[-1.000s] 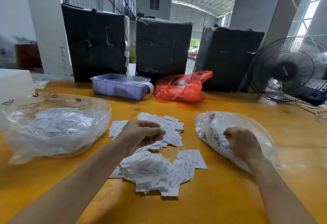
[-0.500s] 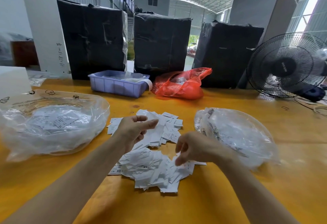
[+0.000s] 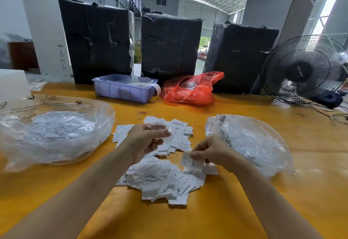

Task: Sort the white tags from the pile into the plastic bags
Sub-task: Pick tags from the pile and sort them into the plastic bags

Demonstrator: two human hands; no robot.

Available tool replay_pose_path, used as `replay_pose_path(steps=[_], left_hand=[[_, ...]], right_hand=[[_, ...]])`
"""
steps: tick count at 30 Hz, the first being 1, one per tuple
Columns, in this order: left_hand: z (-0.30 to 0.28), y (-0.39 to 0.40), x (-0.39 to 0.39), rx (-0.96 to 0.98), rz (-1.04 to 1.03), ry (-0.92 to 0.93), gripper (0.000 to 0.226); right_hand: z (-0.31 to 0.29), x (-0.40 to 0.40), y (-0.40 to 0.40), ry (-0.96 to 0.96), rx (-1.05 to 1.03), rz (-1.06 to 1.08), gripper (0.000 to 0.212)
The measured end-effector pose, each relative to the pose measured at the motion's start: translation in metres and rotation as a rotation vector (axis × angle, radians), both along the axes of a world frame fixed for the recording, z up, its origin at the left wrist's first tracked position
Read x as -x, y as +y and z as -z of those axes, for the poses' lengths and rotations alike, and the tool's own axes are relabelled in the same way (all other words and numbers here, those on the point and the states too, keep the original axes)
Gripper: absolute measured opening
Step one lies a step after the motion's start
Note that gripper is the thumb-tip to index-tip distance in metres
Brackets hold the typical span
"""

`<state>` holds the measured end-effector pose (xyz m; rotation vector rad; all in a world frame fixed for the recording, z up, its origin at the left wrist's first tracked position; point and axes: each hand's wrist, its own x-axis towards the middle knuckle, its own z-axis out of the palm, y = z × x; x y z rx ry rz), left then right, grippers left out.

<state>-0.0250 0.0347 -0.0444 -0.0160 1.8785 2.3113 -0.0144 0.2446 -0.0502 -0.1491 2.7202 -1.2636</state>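
Note:
A loose pile of white tags (image 3: 162,180) lies on the yellow table (image 3: 226,210) in front of me, spreading back toward the centre. My right hand (image 3: 214,152) pinches one white tag (image 3: 191,162) just above the pile's right side. My left hand (image 3: 146,140) hovers over the far part of the pile, thumb and fingers curled round a few tags. A clear plastic bag (image 3: 54,133) with tags inside lies at the left. A second clear plastic bag (image 3: 250,142) holding tags lies at the right, beside my right hand.
At the back stand a purple plastic bin (image 3: 122,89), a red plastic bag (image 3: 190,90) and three black wrapped boxes (image 3: 169,44). A black fan (image 3: 303,71) with its cable sits at the far right. A white block (image 3: 11,82) is at the far left.
My right hand left the right bag, came to the pile and picked up one tag. My left hand stayed over the pile holding its tags.

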Motion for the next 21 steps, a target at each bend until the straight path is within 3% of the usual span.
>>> replay_pose_path(steps=[5, 10, 13, 16, 18, 21], left_hand=[[0.001, 0.001, 0.000, -0.057, -0.033, -0.032, 0.031], [-0.001, 0.007, -0.003, -0.181, -0.032, -0.086, 0.046], [-0.002, 0.013, -0.005, -0.243, -0.029, -0.078, 0.048], [0.002, 0.019, -0.007, -0.247, -0.046, -0.070, 0.039], [0.003, 0.021, -0.007, -0.254, -0.064, -0.068, 0.033], [0.003, 0.021, -0.009, -0.229, -0.061, -0.049, 0.030]], right_hand=[[-0.002, 0.002, 0.003, 0.003, 0.265, 0.041, 0.006], [-0.008, -0.003, -0.010, -0.063, 0.573, -0.026, 0.030], [-0.009, -0.011, -0.027, -0.116, 0.606, -0.098, 0.018], [-0.004, -0.016, -0.043, -0.032, 0.583, -0.091, 0.048], [-0.003, -0.016, -0.047, 0.059, 0.691, -0.013, 0.041], [-0.007, -0.015, -0.044, 0.167, 0.772, 0.071, 0.008]])
